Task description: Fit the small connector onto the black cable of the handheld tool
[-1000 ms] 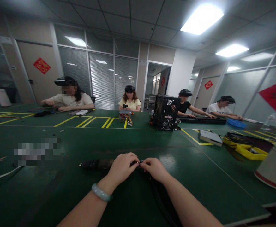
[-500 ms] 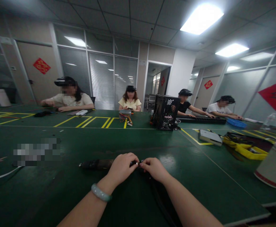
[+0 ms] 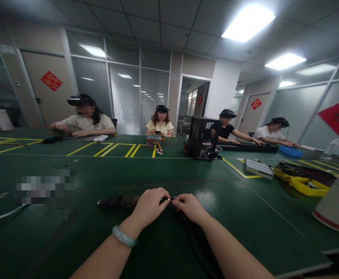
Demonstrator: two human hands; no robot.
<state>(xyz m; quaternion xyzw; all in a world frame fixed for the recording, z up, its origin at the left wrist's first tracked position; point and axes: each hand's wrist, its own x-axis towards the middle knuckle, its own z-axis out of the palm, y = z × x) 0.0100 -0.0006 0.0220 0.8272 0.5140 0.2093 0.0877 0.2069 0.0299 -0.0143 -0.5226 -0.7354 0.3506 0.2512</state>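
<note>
In the head view, while the left hand (image 3: 152, 203) wraps the right end of a dark, tapered cylindrical tool (image 3: 119, 202) lying crosswise on the slick green tabletop (image 3: 41, 236), the right hand (image 3: 192, 209) pinches a rubbery-looking black cable (image 3: 193, 244) near its end, grip partly hidden. Smooth, rounded, pale-green bracelet (image 3: 124, 236) on left wrist. Fingertips nearly meet.

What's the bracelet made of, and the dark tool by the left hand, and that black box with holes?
Bracelet: perhaps polished stone like jade, or glass; it's pale grey-green, mottled and smooth.
Dark tool: likely dull plastic or rubber, since it barely shines; its paler tip suggests metal.
Black box: probably dark-coated metal, given its neat pattern of holes, though plastic is possible.
</note>
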